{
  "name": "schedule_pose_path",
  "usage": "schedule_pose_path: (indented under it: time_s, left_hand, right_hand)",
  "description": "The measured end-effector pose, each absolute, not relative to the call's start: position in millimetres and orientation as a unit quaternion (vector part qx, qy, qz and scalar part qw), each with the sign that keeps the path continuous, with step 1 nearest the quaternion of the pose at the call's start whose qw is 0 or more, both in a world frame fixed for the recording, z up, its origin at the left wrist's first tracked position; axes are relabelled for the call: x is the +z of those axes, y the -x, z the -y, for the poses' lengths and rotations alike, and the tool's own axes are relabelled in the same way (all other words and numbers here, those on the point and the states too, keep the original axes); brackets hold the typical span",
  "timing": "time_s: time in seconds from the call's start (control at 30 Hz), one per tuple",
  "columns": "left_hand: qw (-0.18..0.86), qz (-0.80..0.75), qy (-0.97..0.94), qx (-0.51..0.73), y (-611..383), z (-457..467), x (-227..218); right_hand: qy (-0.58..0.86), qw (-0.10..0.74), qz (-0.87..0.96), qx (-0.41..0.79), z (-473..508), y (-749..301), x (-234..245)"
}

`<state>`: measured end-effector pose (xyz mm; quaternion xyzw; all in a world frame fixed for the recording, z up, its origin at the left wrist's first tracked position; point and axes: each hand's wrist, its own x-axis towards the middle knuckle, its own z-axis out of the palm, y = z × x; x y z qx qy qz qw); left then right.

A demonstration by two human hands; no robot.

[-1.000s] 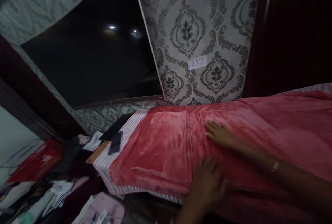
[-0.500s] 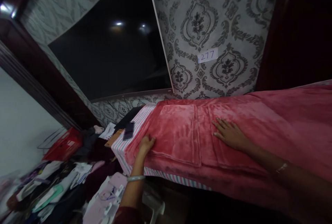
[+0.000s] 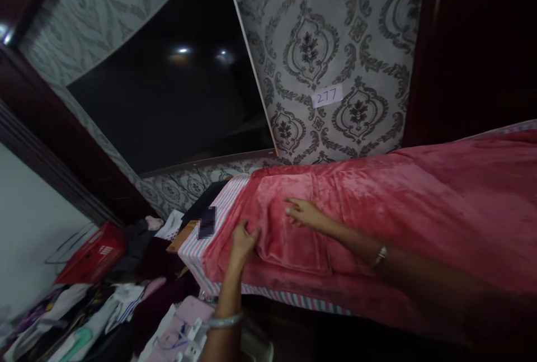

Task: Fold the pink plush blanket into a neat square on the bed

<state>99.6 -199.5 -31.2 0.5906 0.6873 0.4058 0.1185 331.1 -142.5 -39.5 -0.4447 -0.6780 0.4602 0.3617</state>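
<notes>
A red plush cloth (image 3: 297, 247) lies partly folded on a larger red plush blanket (image 3: 444, 211). Its left edge is lifted and rumpled. My left hand (image 3: 243, 243) is at that edge with thumb and fingers curled in, pinching the fabric; the exact grip is partly hidden. Over the middle of the cloth is my right hand (image 3: 308, 215), fingers stretched out to the left and nothing held between them. I cannot tell whether its fingertips touch the plush.
A striped sheet (image 3: 232, 189) shows under the blanket's left end, with a small dark blurred item (image 3: 207, 222) on it. Clothes (image 3: 104, 317) are heaped at lower left beside a red basket (image 3: 94, 253). A large TV (image 3: 180, 82) hangs on the patterned wall.
My right hand has moved left from the right part of the cloth to its middle. My left hand has curled at the left edge, and the flat fabric there is now raised and creased.
</notes>
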Motion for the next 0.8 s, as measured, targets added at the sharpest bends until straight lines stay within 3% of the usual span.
schedule_pose_path:
  time_s: [0.1,0.23,0.47,0.67,0.8]
  left_hand:
    - [0.043,-0.655,-0.643,0.394,-121,202,-36]
    - [-0.041,-0.605,-0.689,0.396,-142,207,-53]
    - [-0.072,-0.564,-0.742,0.356,-160,212,-73]
    - [-0.116,-0.571,-0.689,0.432,-162,223,-80]
    - [-0.026,-0.575,-0.646,0.502,-162,225,-95]
  right_hand:
    - [0.454,0.308,0.607,0.575,138,-294,-16]
    - [0.504,0.237,0.615,0.558,122,-271,0]
    - [0.574,0.228,0.709,0.34,88,-239,1]
    - [0.578,0.257,0.68,0.371,70,-247,-5]
    - [0.551,0.313,0.659,0.406,63,-267,-4]
